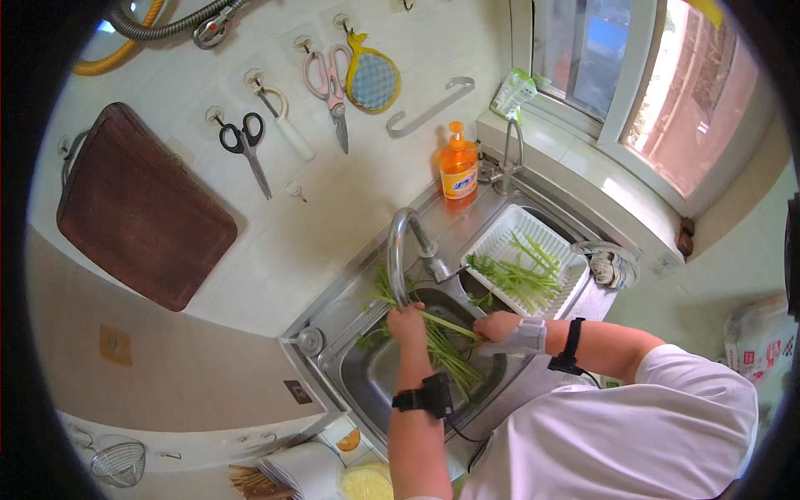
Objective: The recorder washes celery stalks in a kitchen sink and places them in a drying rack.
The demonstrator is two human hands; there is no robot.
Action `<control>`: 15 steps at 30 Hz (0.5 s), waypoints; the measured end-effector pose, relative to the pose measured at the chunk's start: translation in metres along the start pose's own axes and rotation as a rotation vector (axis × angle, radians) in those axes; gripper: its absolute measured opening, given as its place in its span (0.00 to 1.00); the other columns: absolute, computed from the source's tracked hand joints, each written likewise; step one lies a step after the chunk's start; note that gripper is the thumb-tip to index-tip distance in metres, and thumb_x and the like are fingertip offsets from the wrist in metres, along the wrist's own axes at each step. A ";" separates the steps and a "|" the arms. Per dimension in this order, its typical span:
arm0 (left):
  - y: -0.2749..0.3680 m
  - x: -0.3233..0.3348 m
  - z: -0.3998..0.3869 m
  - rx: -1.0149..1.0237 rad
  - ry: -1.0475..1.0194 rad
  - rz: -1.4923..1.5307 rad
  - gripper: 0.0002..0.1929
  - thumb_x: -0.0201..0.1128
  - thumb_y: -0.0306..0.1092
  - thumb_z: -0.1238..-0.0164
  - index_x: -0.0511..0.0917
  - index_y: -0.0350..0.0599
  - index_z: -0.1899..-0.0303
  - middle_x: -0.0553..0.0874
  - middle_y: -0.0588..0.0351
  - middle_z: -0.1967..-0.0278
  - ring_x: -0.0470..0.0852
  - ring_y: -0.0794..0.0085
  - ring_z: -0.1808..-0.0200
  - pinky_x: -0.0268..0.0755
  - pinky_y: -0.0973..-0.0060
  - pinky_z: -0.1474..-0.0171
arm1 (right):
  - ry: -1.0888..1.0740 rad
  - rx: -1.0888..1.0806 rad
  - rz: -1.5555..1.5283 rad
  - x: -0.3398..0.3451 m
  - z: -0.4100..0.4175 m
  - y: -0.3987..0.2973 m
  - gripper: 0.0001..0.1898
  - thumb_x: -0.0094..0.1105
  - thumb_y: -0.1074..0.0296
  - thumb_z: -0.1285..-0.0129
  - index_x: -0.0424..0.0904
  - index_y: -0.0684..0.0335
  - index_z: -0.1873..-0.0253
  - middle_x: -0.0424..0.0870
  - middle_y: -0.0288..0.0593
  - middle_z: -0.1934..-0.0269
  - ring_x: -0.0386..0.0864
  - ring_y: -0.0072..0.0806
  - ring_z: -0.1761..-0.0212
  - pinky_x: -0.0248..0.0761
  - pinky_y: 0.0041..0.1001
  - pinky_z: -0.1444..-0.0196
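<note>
Both hands hold a leafy green celery stalk [450, 324] over the left sink basin [369, 375]. Just below the spout of the curved metal faucet [397, 250], my left hand [407, 325] grips it near the leafy end. At the stalk's lower right end, my right hand [499, 328] has its fingers closed on it. More celery stalks [453, 362] lie in the basin under my hands. A white ribbed plastic basket [494, 234], set over the second basin, contains further cut celery [525, 272]. Whether water is running cannot be made out.
An orange pump bottle [459, 172] and a small thin tap [509, 156] stand behind the sink. A cloth [609, 265] lies right of the basket. Scissors [249, 153], kitchen shears [331, 94] and a brown cutting board [144, 209] hang on the wall.
</note>
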State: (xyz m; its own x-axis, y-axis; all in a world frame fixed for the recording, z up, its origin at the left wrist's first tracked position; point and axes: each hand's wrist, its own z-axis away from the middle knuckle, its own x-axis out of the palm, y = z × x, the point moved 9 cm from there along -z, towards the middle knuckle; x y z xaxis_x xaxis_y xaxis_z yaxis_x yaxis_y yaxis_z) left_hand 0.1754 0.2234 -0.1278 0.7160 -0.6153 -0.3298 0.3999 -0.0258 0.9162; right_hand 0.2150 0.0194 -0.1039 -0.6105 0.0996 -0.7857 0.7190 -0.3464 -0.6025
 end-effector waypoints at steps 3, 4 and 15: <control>-0.030 -0.044 -0.035 -0.024 0.123 0.310 0.17 0.46 0.36 0.27 0.75 0.30 0.69 0.84 0.44 0.71 0.80 0.58 0.75 0.71 0.65 0.68 | -0.031 -0.052 0.046 -0.009 0.023 -0.009 0.16 0.62 0.57 0.46 0.75 0.62 0.60 0.81 0.53 0.66 0.79 0.54 0.63 0.72 0.45 0.61; -0.034 -0.056 -0.045 -0.024 0.116 0.338 0.15 0.47 0.36 0.27 0.74 0.32 0.67 0.83 0.45 0.71 0.78 0.62 0.77 0.69 0.69 0.72 | -0.030 -0.052 0.042 -0.014 0.033 -0.006 0.16 0.62 0.57 0.46 0.75 0.62 0.60 0.81 0.53 0.66 0.79 0.54 0.63 0.72 0.45 0.61; -0.008 -0.003 0.030 -0.211 -0.389 0.588 0.15 0.54 0.44 0.27 0.72 0.39 0.57 0.84 0.52 0.67 0.72 0.78 0.78 0.62 0.82 0.79 | 0.064 -0.135 0.320 -0.039 -0.032 -0.019 0.10 0.56 0.62 0.44 0.78 0.61 0.63 0.82 0.49 0.70 0.82 0.50 0.66 0.75 0.43 0.67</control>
State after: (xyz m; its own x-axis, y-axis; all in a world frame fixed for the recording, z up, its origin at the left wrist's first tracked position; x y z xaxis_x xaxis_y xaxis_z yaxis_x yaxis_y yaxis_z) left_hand 0.1526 0.2024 -0.1274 0.6066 -0.7172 0.3430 0.1426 0.5226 0.8406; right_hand 0.2362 0.0520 -0.0662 -0.3278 0.0659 -0.9425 0.9108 -0.2431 -0.3338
